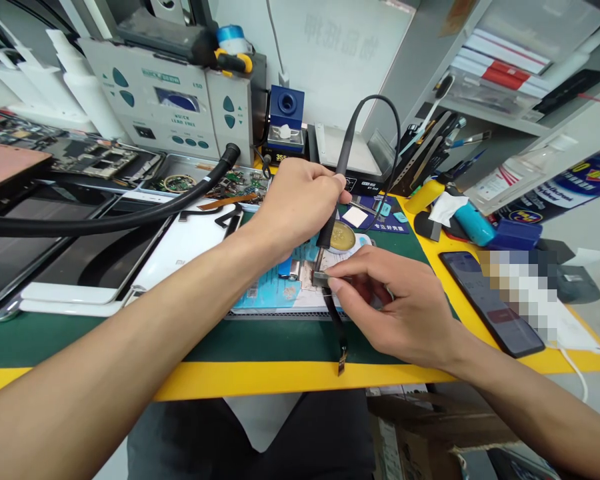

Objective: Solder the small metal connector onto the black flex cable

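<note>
My left hand is closed around the cable end of a black soldering iron, which points down at the work spot. The fingers of my right hand pinch a small grey metal piece right at the iron's tip. A black flex cable runs from under that piece toward me, over the mat's front edge. Beneath lies a blue and white pad. A round tin of yellowish paste sits just behind the iron.
Phones and a white back cover lie at left, crossed by a thick black hose. Behind stands a grey rework station. A phone, a blue bottle and a tool holder are at right.
</note>
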